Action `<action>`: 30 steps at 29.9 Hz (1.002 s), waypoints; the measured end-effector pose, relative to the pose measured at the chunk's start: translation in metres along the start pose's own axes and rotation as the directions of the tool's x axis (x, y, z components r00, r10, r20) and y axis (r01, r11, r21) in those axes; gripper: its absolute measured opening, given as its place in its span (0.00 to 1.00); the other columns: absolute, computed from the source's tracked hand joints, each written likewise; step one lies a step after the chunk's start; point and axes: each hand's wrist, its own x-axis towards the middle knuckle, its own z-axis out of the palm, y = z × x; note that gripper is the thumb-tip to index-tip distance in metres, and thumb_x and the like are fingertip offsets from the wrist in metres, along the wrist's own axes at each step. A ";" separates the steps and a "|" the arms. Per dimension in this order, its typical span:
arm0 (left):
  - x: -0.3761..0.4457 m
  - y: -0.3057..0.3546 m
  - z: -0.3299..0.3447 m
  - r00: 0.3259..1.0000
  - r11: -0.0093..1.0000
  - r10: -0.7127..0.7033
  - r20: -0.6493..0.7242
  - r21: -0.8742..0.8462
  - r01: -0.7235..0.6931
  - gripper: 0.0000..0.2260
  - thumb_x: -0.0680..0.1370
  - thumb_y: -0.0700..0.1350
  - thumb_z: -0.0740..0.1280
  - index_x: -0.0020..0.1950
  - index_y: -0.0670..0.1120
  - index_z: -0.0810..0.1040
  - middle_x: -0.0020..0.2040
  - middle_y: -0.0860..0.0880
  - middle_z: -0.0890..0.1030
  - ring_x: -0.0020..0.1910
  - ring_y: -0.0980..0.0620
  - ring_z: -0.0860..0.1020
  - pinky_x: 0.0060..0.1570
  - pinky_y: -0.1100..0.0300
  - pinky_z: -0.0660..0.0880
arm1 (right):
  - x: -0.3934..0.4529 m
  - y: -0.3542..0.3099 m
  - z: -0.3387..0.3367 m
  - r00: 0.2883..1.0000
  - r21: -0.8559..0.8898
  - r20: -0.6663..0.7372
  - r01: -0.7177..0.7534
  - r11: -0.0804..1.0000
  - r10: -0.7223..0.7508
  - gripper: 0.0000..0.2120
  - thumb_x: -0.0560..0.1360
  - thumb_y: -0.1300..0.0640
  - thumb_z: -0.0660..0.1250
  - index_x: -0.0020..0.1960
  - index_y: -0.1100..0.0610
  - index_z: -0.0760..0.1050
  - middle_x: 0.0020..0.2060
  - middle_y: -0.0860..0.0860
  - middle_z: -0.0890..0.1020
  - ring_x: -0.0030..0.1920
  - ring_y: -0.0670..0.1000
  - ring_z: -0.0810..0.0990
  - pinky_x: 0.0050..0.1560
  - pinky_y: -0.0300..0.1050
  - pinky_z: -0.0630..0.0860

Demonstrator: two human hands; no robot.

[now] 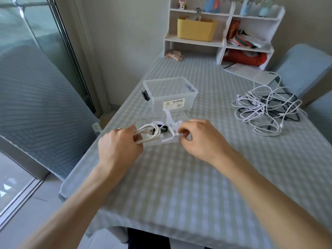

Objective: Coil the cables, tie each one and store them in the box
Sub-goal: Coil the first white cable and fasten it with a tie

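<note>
While the left hand [119,145] grips a coiled white cable [149,133], fingers curled round one end of the loops, the coil juts out to the right over the clear box lid [181,116] lying flat on the checked tablecloth [179,177]; the right hand [201,139] sits just beside it, thumb and fingertips pinching a white tie strap [170,121] that trails up toward the box; so the coil lies between the two hands, held by the left, with the strap at its right edge; whether the strap already touches the cable is hard to tell through the blur; a couple of black ties [162,129] rest on the lid just behind the coil; straight beyond the hands stands the clear plastic storage box [169,93], open at the top, with a white label on its near wall and a black latch on its left end; well off to the right, apart from both hands, a tangled heap of white and black cables [267,109] sprawls on the cloth; at the far end of the table a white desk shelf [222,43] holds a yellow bin [195,29].
</note>
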 end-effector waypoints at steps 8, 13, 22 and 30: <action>0.008 -0.003 0.009 0.974 0.954 -0.185 0.132 -0.215 0.210 0.12 0.72 0.45 0.66 0.29 0.48 0.67 0.31 0.48 0.75 0.35 0.39 0.74 0.32 0.56 0.66 | 0.036 -0.024 0.027 0.983 -0.020 0.126 0.139 0.990 -0.135 0.10 0.74 0.49 0.71 0.52 0.53 0.81 0.45 0.45 0.75 0.47 0.48 0.74 0.44 0.44 0.70; 0.010 -0.007 0.008 0.958 0.918 -0.251 0.142 -0.279 0.282 0.12 0.72 0.46 0.65 0.30 0.46 0.69 0.29 0.48 0.75 0.35 0.40 0.75 0.31 0.56 0.68 | 0.039 -0.019 0.041 0.999 0.225 0.014 0.044 0.973 -0.048 0.06 0.74 0.56 0.73 0.40 0.57 0.79 0.37 0.46 0.80 0.40 0.47 0.79 0.44 0.46 0.77; 0.004 -0.003 0.002 0.951 0.854 -0.263 0.164 -0.419 0.309 0.16 0.73 0.46 0.67 0.28 0.45 0.67 0.25 0.50 0.70 0.30 0.44 0.71 0.29 0.58 0.65 | 0.032 -0.016 0.029 0.990 0.871 0.046 -0.106 0.480 0.135 0.09 0.69 0.61 0.67 0.36 0.61 0.67 0.47 0.59 0.86 0.51 0.58 0.85 0.57 0.60 0.80; -0.009 0.025 -0.009 0.988 0.918 -0.087 0.125 -0.375 0.128 0.15 0.73 0.45 0.68 0.29 0.47 0.66 0.25 0.49 0.70 0.33 0.38 0.73 0.29 0.56 0.63 | -0.018 0.014 -0.016 0.979 0.860 -0.032 -0.076 0.505 0.202 0.11 0.67 0.64 0.69 0.36 0.64 0.65 0.44 0.59 0.86 0.45 0.59 0.86 0.44 0.49 0.83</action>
